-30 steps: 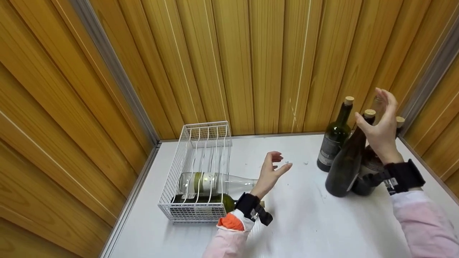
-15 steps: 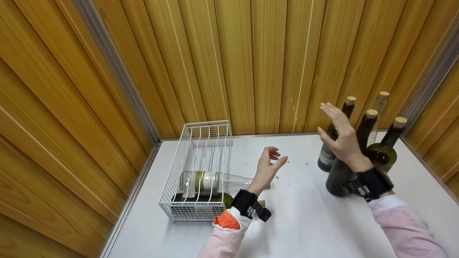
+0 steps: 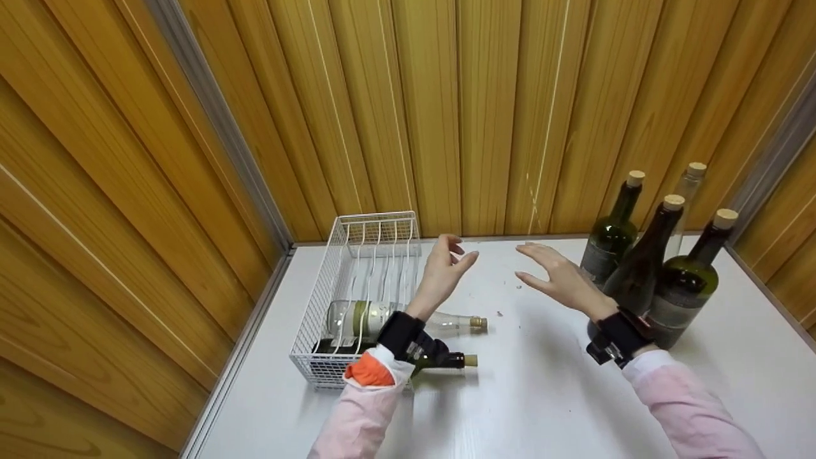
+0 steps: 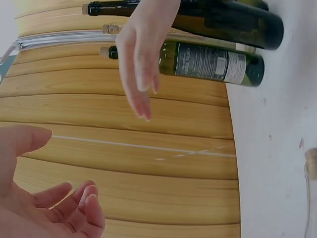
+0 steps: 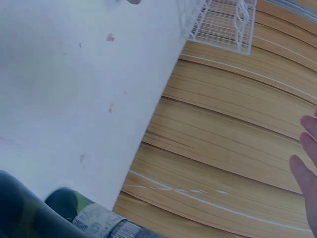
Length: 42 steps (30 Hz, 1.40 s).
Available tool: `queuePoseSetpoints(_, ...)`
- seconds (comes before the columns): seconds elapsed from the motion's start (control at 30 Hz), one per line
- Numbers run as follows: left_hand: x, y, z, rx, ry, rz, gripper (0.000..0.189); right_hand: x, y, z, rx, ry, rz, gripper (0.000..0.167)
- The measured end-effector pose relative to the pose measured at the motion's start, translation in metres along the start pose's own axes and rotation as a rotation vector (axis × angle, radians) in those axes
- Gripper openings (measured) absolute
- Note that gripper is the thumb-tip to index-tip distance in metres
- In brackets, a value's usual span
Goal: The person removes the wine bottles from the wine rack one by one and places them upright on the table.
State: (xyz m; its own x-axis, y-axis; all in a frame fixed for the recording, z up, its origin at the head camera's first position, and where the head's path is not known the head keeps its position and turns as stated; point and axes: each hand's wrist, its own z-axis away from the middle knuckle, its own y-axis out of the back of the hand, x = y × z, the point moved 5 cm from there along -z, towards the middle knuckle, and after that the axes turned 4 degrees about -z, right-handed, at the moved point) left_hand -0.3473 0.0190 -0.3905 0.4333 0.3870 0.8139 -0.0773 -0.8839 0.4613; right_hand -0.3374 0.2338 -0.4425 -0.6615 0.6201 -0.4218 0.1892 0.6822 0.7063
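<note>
My left hand (image 3: 443,277) hovers over the right side of a white wire rack (image 3: 313,303), fingers loosely bent and holding nothing. To its right, my right hand (image 3: 561,280) is held above the table, fingers extended, palm toward the left hand. Inside the rack lies a clear glass bottle (image 3: 376,317), its corked neck sticking out to the right. In front of it lies a green wine bottle (image 3: 449,361), partly hidden by my left wrist. Several corked bottles stand at the right: a green one (image 3: 612,236), a dark brown one (image 3: 644,261), another green one (image 3: 688,280) and a clear one (image 3: 692,182).
The white table (image 3: 503,408) backs onto a wood-panelled wall (image 3: 484,115), with panelled walls on both sides. Metal posts (image 3: 223,121) mark the corners. Small flecks (image 3: 499,313) lie on the tabletop between the rack and the standing bottles.
My right hand has moved left and down, away from the standing bottles to the middle. The left hand has shifted left and farther back. The bottles stand as before.
</note>
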Motion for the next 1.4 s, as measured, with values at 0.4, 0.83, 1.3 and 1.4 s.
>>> queuePoseSetpoints(0.4,-0.034,0.062,-0.014,-0.165,0.132,-0.415,0.038,0.018,-0.026,0.01,-0.313,-0.274,-0.101,0.054)
queuePoseSetpoints(0.83,-0.108,0.161,0.014,-0.2,0.341,-0.794,0.064,0.019,-0.039,0.014,-0.375,-0.317,-0.137,0.056)
queuePoseSetpoints(1.3,-0.167,0.211,0.08,-0.459,0.513,-0.789,0.056,0.016,-0.046,0.015,-0.39,-0.32,-0.16,0.055)
queuePoseSetpoints(1.4,-0.173,0.208,0.09,-0.574,0.484,-0.706,0.043,0.015,-0.047,0.014,-0.39,-0.309,-0.157,0.054)
